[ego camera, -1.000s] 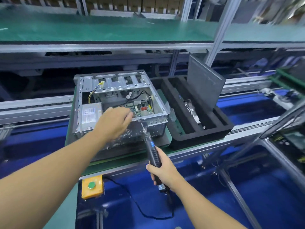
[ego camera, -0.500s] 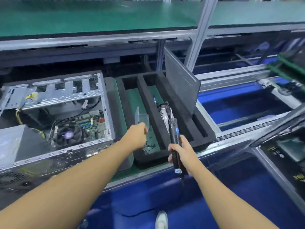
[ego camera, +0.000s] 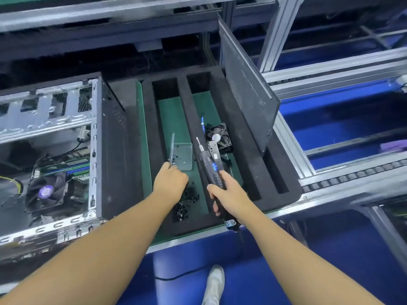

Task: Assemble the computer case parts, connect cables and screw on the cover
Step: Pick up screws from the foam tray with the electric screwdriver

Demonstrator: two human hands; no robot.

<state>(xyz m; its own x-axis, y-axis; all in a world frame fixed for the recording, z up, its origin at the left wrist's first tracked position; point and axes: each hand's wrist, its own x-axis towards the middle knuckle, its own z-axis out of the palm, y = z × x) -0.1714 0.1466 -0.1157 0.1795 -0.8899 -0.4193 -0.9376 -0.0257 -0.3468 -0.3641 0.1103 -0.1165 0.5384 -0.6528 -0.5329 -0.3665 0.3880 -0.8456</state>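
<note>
Black screws [ego camera: 186, 203] lie loose at the front of the foam tray's [ego camera: 284, 188] left slot, with a clear plastic holder [ego camera: 182, 156] just beyond them. The left hand [ego camera: 170, 183] hangs over that slot, fingers curled down at the holder's edge, likely after a screw; whether it pinches anything I cannot tell. The right hand [ego camera: 226, 195] grips the screwdriver [ego camera: 211, 168], tip raised, ready. A fan [ego camera: 217, 133] sits in the next slot and the cover [ego camera: 244, 91] leans in the far one. The open case [ego camera: 112, 139] stands just left of the tray.

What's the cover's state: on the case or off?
Off: the cover stands on edge in the foam tray, apart from the case, whose inside shows.
</note>
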